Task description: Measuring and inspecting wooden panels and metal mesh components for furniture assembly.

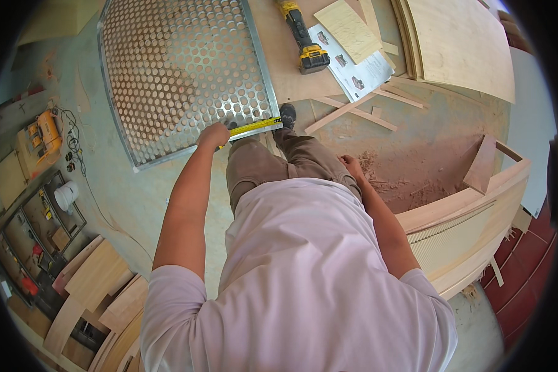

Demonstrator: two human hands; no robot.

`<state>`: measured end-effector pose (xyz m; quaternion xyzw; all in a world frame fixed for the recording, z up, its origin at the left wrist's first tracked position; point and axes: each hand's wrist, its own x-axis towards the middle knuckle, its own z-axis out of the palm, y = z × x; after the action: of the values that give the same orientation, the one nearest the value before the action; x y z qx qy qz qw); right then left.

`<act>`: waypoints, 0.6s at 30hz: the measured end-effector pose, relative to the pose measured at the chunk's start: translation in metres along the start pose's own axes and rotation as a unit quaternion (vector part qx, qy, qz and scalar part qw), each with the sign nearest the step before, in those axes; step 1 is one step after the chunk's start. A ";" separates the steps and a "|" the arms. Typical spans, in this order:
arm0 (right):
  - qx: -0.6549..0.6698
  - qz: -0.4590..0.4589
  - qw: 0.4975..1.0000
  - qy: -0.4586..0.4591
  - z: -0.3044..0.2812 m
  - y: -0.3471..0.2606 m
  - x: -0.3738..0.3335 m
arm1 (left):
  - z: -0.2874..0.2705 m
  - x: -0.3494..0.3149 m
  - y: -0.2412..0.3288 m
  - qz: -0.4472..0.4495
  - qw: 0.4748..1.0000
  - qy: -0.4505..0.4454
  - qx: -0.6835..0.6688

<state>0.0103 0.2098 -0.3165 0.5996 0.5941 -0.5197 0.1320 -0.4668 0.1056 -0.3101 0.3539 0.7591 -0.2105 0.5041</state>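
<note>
My left hand (212, 136) is closed around a tape measure, whose case is mostly hidden by the fingers. Its yellow blade (254, 127) runs out to the right along the near edge of a perforated metal panel (186, 74) with a plain metal frame. The blade's end lies by the panel's near right corner, next to my shoe (287, 116). Beside my right thigh, my right hand (353, 168) rests with fingers partly visible and nothing seen in it.
A yellow-and-black cordless tool (307, 46) and printed sheets (353, 74) lie on a board ahead. Wood strips (347, 113) cross on the floor. At right stands a wooden frame (443, 211) near sawdust. A cable (96, 201), orange machine (48, 131) and curved wood pieces (99, 279) are left.
</note>
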 end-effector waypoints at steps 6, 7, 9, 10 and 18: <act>0.014 -0.006 1.000 0.008 0.003 0.014 0.004 | -0.005 -0.004 0.004 0.020 1.000 -0.007 0.008; 0.011 -0.005 1.000 0.003 0.004 0.011 0.004 | -0.003 -0.004 0.002 0.017 1.000 0.002 0.005; 0.009 -0.003 1.000 0.000 0.004 0.010 0.005 | -0.002 -0.004 0.001 0.016 1.000 0.011 0.004; 0.008 -0.002 1.000 0.003 0.004 0.012 0.005 | -0.001 -0.005 0.002 0.016 1.000 0.017 0.001; 0.005 -0.005 1.000 -0.001 0.005 0.012 0.006 | 0.005 0.001 -0.003 0.023 0.999 0.043 0.012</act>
<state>0.0164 0.2066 -0.3289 0.5973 0.5939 -0.5239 0.1267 -0.4660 0.1008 -0.3131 0.3861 0.7694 -0.1924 0.4712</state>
